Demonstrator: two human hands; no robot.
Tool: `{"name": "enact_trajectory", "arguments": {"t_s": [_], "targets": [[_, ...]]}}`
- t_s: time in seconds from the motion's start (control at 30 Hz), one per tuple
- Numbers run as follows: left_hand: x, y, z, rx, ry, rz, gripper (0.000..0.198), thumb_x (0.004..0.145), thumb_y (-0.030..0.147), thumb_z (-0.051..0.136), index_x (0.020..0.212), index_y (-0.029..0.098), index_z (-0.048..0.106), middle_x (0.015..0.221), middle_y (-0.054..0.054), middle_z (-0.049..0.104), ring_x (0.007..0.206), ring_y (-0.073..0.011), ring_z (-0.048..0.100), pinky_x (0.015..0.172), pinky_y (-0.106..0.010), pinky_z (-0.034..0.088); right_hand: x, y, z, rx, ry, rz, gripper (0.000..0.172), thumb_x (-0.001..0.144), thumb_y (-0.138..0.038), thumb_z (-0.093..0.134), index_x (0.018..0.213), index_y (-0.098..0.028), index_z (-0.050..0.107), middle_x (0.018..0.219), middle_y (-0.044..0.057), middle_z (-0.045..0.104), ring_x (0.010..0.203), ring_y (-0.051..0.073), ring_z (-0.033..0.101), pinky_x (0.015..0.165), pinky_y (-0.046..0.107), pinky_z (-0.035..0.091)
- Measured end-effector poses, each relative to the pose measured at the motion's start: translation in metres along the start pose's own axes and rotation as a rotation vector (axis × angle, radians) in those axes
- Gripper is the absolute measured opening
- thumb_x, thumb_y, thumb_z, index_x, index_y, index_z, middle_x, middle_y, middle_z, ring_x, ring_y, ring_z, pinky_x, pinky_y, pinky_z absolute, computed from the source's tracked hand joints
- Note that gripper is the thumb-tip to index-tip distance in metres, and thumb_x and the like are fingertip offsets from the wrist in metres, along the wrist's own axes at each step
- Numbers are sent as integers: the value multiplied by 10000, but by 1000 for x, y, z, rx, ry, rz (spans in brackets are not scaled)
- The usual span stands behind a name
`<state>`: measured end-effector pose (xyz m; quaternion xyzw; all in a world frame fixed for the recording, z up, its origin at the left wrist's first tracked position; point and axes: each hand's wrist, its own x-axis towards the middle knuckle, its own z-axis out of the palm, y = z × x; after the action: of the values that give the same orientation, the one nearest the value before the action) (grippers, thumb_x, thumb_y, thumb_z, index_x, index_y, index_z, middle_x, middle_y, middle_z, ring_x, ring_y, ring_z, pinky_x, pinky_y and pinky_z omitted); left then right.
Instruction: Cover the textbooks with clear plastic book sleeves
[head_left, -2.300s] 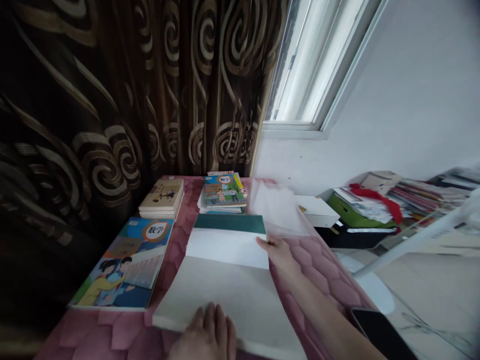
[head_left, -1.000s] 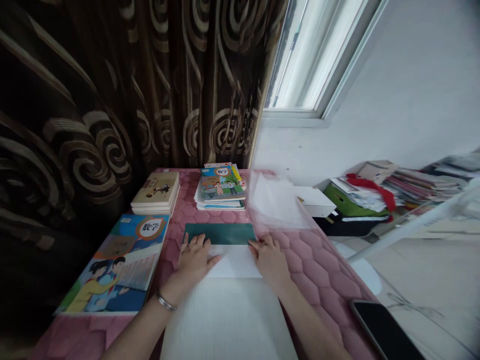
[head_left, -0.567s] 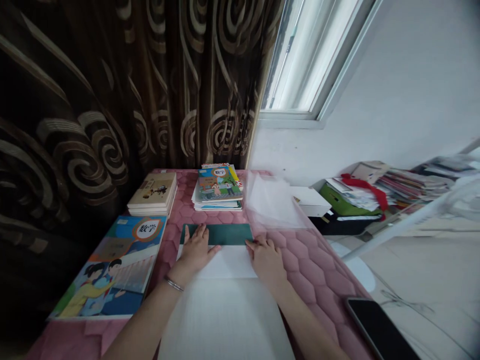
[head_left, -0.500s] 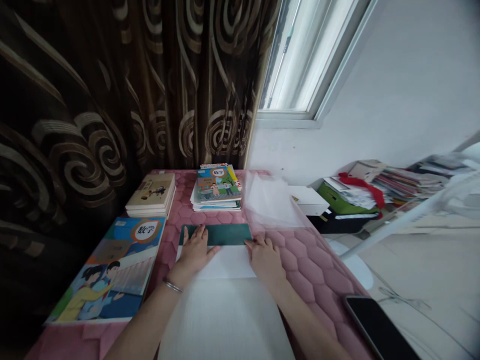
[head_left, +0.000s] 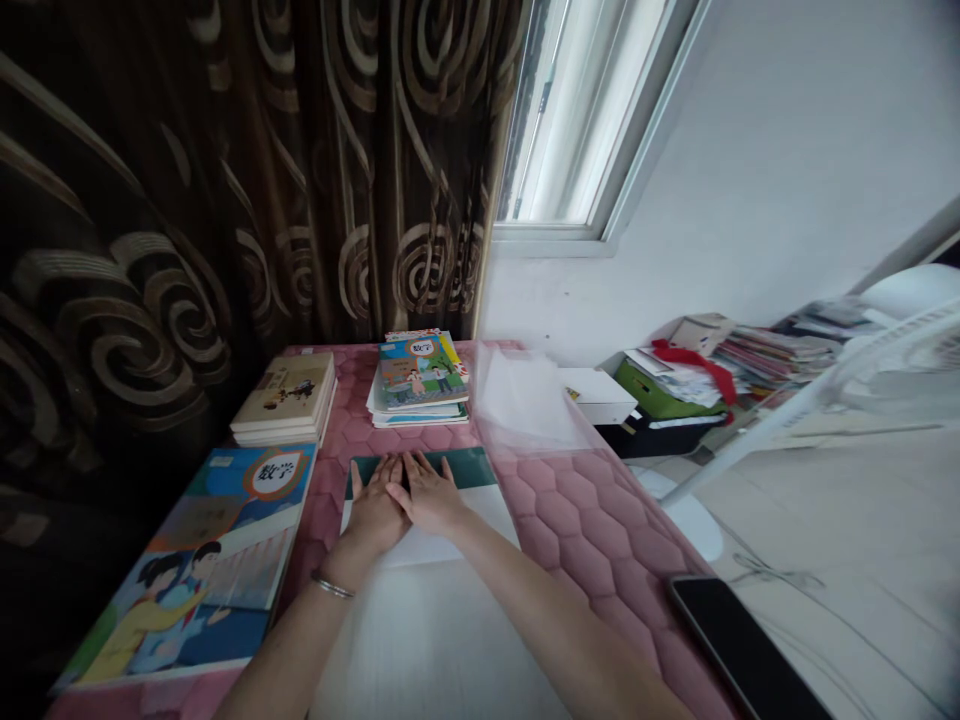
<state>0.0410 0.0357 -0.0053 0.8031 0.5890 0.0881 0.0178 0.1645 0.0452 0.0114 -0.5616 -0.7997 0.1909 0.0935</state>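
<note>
A dark green book cover (head_left: pixel 474 464) lies at the far end of a white sheet (head_left: pixel 487 508) that overlaps it. My left hand (head_left: pixel 377 512) rests flat on both, its fingertips on the green part and a bracelet at the wrist. Beside it, touching it, my right hand (head_left: pixel 433 498) is laid flat with the fingers stretched out, its thumb across the left hand. A larger whitish sheet (head_left: pixel 435 640) extends from there toward me, under and between my forearms. Part of the green and white edges is hidden beneath my hands.
To the left are a large textbook (head_left: pixel 202 570) and a stack of beige books (head_left: pixel 289 390). Further back sit a pile of textbooks (head_left: pixel 420 375) and clear plastic sheets (head_left: pixel 529 400). A phone (head_left: pixel 742 645) lies at the right edge of the pink quilted cover (head_left: pixel 600 540).
My right hand has slid left from the green cover's right edge to meet my left hand. The left hand stays nearly in place, and the whole view has shifted slightly.
</note>
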Motion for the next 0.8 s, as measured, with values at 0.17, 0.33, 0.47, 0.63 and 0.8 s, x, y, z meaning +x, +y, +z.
{"name": "enact_trajectory", "arguments": {"t_s": [0.17,0.33,0.47,0.63,0.8], "targets": [[0,2,-6,-6,30,-62,676,896,438,388,1442,42,352,1463,-208,435,1424,-319,276,1141,-639,-11,-12,19,-11,-98,41,179,739,973,-547,142,1500,-37,233,1551,181,242,1458,269,174,1159,543,43],[-3,-1,-14,57,35,-213,711,930,474,306,1430,-31,331,1450,-264,418,1428,-336,260,1128,-648,-15,-26,41,-23,-166,61,321,741,974,-544,172,1500,-26,223,1553,195,227,1461,285,154,1150,554,36],[-4,-4,-12,99,55,-272,706,934,451,295,1430,-50,321,1428,-282,437,1417,-352,279,1119,-661,-8,-29,53,-24,-185,77,407,743,975,-543,175,1502,-21,206,1550,209,233,1458,291,158,1135,585,40],[-2,-2,-10,115,73,-331,710,916,440,326,1426,-55,330,1423,-291,439,1407,-354,298,1118,-669,-8,-27,56,-17,-227,141,426,762,966,-554,209,1489,0,239,1528,216,281,1448,346,161,1118,617,9],[0,-2,-9,122,75,-371,756,898,452,352,1421,-91,304,1427,-312,420,1401,-361,307,1120,-665,-14,-24,58,-8,-259,184,439,792,962,-564,227,1473,39,249,1508,229,317,1437,387,163,1116,617,16]]}}
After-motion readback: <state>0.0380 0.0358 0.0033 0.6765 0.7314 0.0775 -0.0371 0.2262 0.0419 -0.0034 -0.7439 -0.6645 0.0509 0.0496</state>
